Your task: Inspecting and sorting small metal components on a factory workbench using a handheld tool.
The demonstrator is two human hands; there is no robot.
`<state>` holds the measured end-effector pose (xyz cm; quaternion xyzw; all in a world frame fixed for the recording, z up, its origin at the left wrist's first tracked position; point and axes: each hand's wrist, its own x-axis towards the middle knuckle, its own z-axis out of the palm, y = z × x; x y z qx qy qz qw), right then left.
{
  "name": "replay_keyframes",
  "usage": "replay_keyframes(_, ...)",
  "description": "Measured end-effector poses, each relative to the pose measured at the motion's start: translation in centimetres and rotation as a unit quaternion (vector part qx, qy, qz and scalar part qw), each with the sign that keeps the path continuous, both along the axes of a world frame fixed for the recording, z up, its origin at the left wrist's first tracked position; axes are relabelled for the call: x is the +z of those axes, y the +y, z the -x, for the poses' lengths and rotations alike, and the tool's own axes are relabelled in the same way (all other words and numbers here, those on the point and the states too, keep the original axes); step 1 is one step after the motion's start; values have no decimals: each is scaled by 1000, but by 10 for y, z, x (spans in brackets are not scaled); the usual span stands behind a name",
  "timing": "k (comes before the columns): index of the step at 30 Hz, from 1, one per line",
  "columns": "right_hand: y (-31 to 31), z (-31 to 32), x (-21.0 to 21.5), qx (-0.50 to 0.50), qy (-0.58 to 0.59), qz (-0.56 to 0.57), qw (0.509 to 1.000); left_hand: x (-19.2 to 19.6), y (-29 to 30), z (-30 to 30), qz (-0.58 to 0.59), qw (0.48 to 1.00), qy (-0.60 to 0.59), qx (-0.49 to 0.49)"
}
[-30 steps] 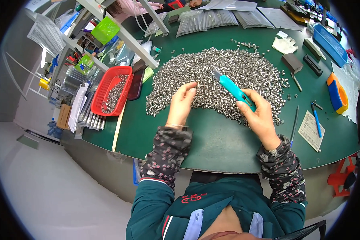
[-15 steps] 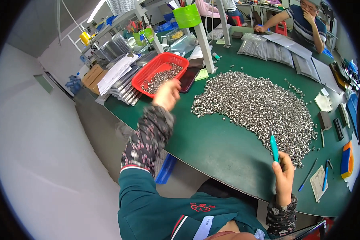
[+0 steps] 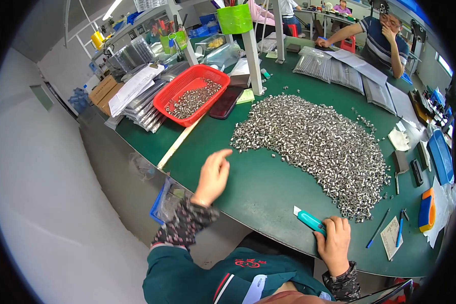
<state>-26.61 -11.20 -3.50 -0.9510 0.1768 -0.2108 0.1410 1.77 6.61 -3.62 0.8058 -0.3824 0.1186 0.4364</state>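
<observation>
A big pile of small silvery metal rings [image 3: 314,142] covers the middle of the green table [image 3: 253,187]. My left hand [image 3: 214,176] is over the table left of the pile's near edge, its fingers stretched out and nothing seen in them. In my right hand [image 3: 335,242] is a teal utility knife [image 3: 311,221], gripped by its rear end, with a short pale blade pointing left. The knife lies low over the table, in front of the pile. More rings rest in a red plastic basket [image 3: 163,97] at the far left.
A dark phone [image 3: 226,103] sits beside the basket, and stacked bagged papers [image 3: 146,109] lie behind it. Pens [image 3: 378,228], a card [image 3: 390,238] and an orange-blue tape dispenser [image 3: 427,210] are at the right. Across the table sits another person [image 3: 382,48].
My left hand has come back from the red basket toward me. My right hand has moved nearer the table edge, and the knife has turned from pointing away to pointing left.
</observation>
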Motion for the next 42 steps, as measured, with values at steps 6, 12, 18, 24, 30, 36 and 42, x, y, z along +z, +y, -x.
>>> replay_keyframes(6,4,6,31,15,-80,41,996,-24,15,68,14,1000,4,2)
replay_keyframes(12,13,30,129,144,-516,33,844,-27,-6,84,78,996,-40,-11)
replay_keyframes(18,34,58,157,165,-544,65,820,-23,-17,98,85,995,-41,-40)
replay_keyframes(24,15,62,130,179,-622,136,750,-21,-29,106,90,994,-37,-57)
replay_keyframes(30,25,58,139,191,-676,66,709,-13,-59,113,100,983,-12,-154)
replay_keyframes(36,18,43,157,227,-640,63,731,12,-89,108,109,974,-50,-194)
replay_keyframes(42,1,31,145,203,-639,19,742,-3,-117,92,148,974,-42,-167)
